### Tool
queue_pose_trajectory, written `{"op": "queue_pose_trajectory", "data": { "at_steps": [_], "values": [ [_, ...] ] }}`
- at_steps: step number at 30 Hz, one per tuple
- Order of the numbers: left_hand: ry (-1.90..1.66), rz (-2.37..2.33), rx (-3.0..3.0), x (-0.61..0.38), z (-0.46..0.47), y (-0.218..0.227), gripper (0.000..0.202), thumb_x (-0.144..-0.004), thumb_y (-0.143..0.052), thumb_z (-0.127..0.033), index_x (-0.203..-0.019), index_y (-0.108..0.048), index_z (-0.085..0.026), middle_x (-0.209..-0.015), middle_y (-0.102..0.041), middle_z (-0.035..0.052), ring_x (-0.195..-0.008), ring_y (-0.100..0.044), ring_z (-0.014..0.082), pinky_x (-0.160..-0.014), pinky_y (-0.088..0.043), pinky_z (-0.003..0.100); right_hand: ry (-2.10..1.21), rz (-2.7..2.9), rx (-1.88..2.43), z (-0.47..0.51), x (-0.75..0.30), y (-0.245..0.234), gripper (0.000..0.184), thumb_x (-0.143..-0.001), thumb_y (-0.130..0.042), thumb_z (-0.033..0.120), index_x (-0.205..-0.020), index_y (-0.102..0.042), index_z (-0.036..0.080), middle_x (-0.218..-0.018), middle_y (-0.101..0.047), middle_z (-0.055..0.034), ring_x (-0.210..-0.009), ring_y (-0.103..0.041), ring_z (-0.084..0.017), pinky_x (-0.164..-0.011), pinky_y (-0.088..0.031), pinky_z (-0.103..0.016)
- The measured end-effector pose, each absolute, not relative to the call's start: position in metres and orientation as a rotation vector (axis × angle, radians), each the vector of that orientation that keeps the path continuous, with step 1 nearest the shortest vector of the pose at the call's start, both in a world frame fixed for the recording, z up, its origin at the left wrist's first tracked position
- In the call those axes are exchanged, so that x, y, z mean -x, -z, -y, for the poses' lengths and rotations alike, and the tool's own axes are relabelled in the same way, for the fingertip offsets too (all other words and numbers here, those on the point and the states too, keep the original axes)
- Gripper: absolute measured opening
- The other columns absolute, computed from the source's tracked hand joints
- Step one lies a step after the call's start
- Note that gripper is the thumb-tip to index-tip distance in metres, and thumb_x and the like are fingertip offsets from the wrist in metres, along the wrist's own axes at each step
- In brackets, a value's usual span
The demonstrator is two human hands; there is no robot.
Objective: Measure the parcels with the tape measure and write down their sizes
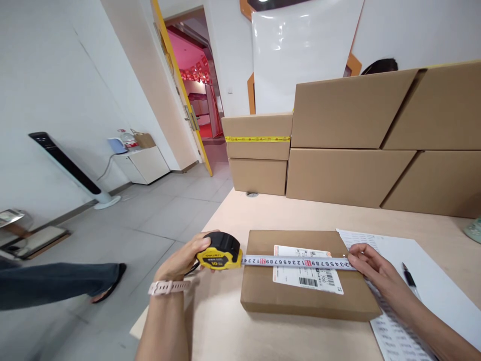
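Note:
A flat cardboard parcel (263,293) with a white shipping label (300,278) lies on the light wooden table (285,213). My left hand (182,260) is closed round a yellow and black tape measure (220,250) at the parcel's left edge. The white tape blade (296,261) runs across the top of the parcel. My right hand (370,263) pinches the blade's end at the parcel's right edge. A pale watch strap sits on my left wrist.
Stacked large cardboard boxes (349,140) form a wall along the table's far side. A printed sheet (421,281) with a pen (409,281) lies right of the parcel. Another person's leg (60,283) reaches in at left. A tower fan (71,168) stands by the wall.

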State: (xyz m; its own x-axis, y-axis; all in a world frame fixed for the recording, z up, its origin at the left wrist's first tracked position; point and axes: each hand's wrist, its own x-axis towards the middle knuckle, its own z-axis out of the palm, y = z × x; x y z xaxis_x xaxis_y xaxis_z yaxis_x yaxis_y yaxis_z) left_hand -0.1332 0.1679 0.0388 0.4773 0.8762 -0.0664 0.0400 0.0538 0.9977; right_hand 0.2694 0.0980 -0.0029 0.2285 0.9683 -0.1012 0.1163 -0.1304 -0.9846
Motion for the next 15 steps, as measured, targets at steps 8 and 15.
{"op": "queue_pose_trajectory", "data": {
  "at_steps": [8,15],
  "values": [
    [-0.757,-0.911,-1.4,0.1362,-0.1692,-0.0375,0.047,-0.079,-0.056,-0.052,-0.102,-0.063,-0.012,-0.068,-0.069,0.006,-0.054,-0.063,0.0173,-0.04,-0.038,0.02,-1.036,1.086,1.488,-0.0981,-0.2693,0.0032,0.039,-0.071,-0.061,0.061,-0.086,-0.052,0.026,-0.065,-0.055,0.0011,-0.062,-0.053,-0.017,-0.053,-0.039,-0.025],
    [-0.747,-0.919,-1.389,0.1356,-0.1676,-0.0392,0.047,-0.076,-0.057,-0.054,-0.098,-0.063,-0.012,-0.069,-0.067,0.0057,-0.054,-0.061,0.0165,-0.041,-0.037,0.02,-1.088,1.099,1.464,-0.0982,-0.2721,0.0031,0.037,-0.071,-0.064,0.058,-0.085,-0.053,0.026,-0.063,-0.054,0.0019,-0.063,-0.052,-0.017,-0.054,-0.039,-0.025]
  ]
}}
